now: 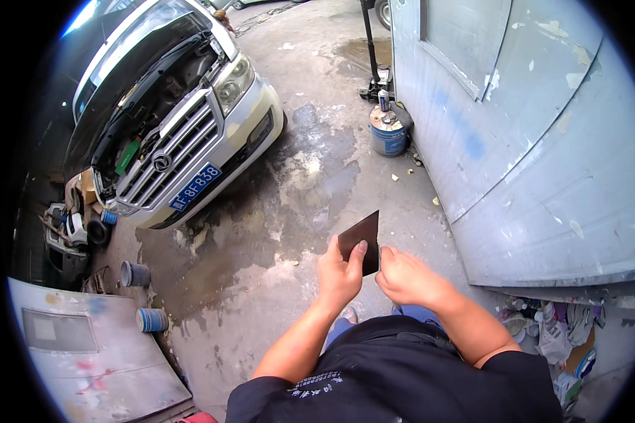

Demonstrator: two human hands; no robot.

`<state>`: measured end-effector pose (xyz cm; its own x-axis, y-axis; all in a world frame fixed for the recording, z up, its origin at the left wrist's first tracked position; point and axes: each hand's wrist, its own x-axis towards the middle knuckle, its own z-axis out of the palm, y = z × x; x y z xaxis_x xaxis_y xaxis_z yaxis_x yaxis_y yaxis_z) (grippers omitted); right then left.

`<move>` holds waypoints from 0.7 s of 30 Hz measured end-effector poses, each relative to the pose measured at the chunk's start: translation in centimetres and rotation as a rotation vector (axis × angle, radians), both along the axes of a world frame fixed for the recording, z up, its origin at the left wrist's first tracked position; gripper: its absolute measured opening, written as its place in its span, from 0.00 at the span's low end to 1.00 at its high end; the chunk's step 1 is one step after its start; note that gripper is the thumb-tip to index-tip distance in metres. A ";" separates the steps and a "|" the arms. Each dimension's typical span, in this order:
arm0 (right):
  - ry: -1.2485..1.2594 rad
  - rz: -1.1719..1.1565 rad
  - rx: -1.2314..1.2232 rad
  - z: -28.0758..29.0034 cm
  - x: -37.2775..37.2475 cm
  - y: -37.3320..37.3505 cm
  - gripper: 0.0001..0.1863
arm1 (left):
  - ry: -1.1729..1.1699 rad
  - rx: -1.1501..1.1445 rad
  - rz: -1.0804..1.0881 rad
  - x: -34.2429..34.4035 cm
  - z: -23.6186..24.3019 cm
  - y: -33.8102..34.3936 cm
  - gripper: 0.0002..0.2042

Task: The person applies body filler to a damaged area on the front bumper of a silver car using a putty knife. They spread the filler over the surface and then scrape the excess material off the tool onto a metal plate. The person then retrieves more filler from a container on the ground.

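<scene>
A dark brown, stiff-looking sheet (363, 243), by its look sandpaper, is held in front of my body at waist height. My left hand (342, 271) grips it from the left, with the thumb laid flat across its face and the fingers behind it. At the sheet's right edge, my right hand (406, 276) is closed, its fingertips pressed together against the edge. That edge looks slightly ragged. What lies inside the right fingers is mostly hidden.
A white van (190, 134) with its hood raised stands ahead on the left. Blue paint cans (152, 320) and a grey bucket (135, 273) stand at left. A pale metal panel wall (529, 155) rises on the right, beside a blue drum (389, 138). Clutter (554, 331) lies low right.
</scene>
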<state>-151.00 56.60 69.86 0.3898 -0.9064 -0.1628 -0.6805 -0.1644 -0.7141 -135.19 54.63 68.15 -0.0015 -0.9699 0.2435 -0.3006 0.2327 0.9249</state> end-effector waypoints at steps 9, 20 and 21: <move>-0.520 -0.139 0.209 -3.4 -8.5 -4.8 0.21 | 0.636 0.462 0.090 1.7 0.1 -1.9 0.13; -0.773 -0.141 0.608 -7.8 -4.7 -5.5 0.18 | 0.850 0.619 -0.134 2.2 0.6 0.4 0.15; -0.856 -0.236 0.628 -7.3 -5.0 -5.7 0.18 | 0.821 0.562 -0.093 2.4 0.7 0.4 0.15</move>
<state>-156.03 50.87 62.55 0.4217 -0.8230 -0.3806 0.1163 0.4654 -0.8774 -132.80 54.98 68.90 -0.1203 -0.9492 -0.2907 0.4783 -0.3121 0.8209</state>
